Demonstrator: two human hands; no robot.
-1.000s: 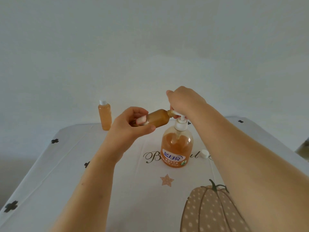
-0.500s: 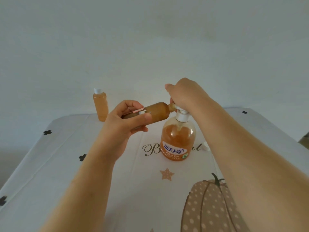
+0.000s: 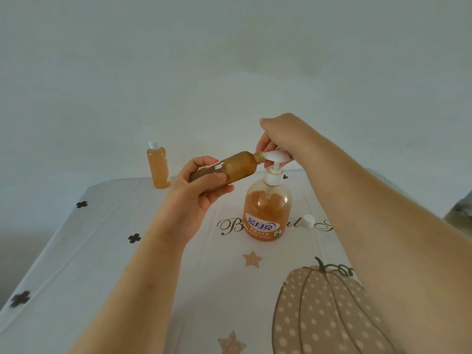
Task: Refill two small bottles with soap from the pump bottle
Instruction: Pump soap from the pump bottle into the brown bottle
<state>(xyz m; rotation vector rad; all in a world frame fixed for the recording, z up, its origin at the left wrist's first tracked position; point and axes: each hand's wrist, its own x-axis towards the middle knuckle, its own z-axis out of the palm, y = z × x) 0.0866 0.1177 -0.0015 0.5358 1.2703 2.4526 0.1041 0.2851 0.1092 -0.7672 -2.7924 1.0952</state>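
Near tabletop (image 3: 178,290) open for a hand. Obstacles: pump bottle (image 3: 267,213) centre, white cap (image 3: 308,221) just right, capped small bottle (image 3: 158,166) far-left, well apart.

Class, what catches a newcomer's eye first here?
Centre: the left hand holds a tilted small bottle, neck at the pump head, which the right hand grips atop the orange pump bottle. A capped small bottle stands back left; a white cap lies right of the pump bottle.

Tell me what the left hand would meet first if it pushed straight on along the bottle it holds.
The pump head, whose spout sits at the mouth of the small bottle; the right hand grips it just behind. Depth looks aligned, though one view cannot confirm.
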